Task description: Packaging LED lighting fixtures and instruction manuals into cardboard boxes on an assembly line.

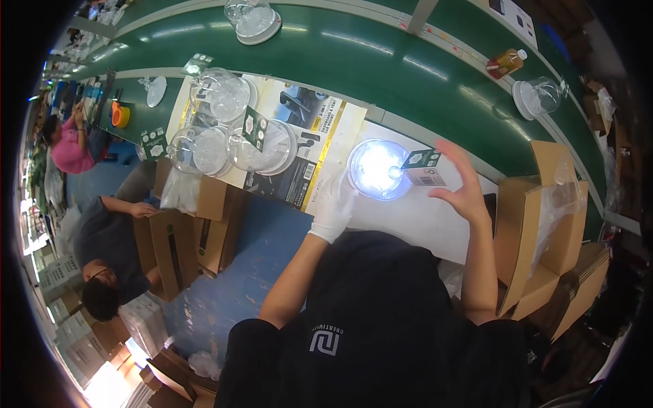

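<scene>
A round lamp with a clear dome (378,170) glows bright white on the worktop in front of me. My left hand (335,209), in a white glove, rests against the lamp's left side with its fingers stretched along the rim. A green and white card tag (426,167) is at the lamp's right edge. Around that tag curves my bare right hand (465,182), thumb and fingers apart; no grip on the tag shows. Glare hides the detail inside the dome.
Several unlit clear dome lamps (272,146) stand on printed cardboard (292,109) to the left. More sit on the green conveyor (326,41), near a bottle (507,63). An open carton (524,231) is at right. A co-worker (112,238) handles cartons at left.
</scene>
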`<state>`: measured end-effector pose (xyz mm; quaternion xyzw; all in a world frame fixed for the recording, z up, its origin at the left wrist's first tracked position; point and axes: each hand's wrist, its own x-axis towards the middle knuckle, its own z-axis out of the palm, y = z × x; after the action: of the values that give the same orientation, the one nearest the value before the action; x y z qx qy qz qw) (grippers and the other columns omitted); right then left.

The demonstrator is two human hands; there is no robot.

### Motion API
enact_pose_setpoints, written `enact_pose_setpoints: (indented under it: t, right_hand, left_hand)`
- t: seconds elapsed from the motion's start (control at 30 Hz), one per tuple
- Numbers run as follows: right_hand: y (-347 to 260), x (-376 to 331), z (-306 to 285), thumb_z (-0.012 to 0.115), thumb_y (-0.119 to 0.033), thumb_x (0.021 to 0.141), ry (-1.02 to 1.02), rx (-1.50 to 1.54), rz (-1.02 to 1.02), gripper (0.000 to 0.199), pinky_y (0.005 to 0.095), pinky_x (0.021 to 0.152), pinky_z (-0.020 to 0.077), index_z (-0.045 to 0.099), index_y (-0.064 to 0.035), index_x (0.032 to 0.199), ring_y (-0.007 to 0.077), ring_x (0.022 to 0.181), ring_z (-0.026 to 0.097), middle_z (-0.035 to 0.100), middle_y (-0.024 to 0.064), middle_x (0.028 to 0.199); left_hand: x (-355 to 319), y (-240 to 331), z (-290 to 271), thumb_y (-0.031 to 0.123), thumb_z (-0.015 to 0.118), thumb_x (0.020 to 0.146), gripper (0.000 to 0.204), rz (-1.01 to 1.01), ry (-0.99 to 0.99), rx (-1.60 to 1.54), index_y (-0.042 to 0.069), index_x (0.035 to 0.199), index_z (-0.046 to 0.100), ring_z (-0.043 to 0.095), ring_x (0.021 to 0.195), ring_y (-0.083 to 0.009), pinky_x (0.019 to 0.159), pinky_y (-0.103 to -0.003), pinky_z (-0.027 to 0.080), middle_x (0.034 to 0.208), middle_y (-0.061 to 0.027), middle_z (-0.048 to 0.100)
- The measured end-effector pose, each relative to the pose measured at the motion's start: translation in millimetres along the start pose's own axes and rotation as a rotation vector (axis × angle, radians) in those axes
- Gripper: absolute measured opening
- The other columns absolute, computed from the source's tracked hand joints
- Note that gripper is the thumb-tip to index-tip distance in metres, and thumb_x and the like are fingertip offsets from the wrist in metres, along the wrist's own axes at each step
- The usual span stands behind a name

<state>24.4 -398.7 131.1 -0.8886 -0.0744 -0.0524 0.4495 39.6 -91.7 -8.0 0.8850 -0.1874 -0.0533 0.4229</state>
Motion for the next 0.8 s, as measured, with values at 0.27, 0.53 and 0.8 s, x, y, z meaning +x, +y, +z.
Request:
enact_pose_setpoints:
  t: [0.27,0.53,0.8]
  right_hand:
    - [11.2,-5.9,6.1,0.073,-0.008,0.09,-0.011,0.561,0.639,0.031,0.0275,0.077,0.0492,0.064,-0.0008,0.118,0.0121,0.086,0.061,0.069,0.0024,0.089]
    - [141.8,-52.0,105.9,0.052,-0.022,0.104,0.12,0.856,0.788,0.043,0.0316,0.105,0.0445,0.05,-0.0084,0.144,0.0181,0.122,0.058,0.06,0.0074,0.136]
    - [94.5,-90.0,125.9,0.051,-0.012,0.104,-0.107,0.7,0.804,0.051,0.0315,0.105,0.0452,0.038,-0.0022,0.152,0.0158,0.126,0.056,0.058,0.0121,0.141]
  left_hand:
    - [10.4,33.4,-16.6,0.029,0.078,0.083,0.077,0.196,0.042,-0.013,0.002,0.145,0.041,0.048,0.129,-0.0386,0.109,-0.048,0.037,0.145,-0.0187,0.047]
    - [64.0,93.2,-21.3,0.04,0.081,0.076,0.049,0.188,0.106,0.207,0.021,0.12,0.069,0.063,0.098,-0.0303,0.077,-0.044,0.053,0.118,-0.0086,0.058]
    - [104.4,84.7,-47.1,0.02,0.078,0.078,0.026,0.384,-0.186,0.137,0.017,0.102,0.07,0.063,0.082,-0.0259,0.064,-0.039,0.053,0.103,-0.0051,0.06]
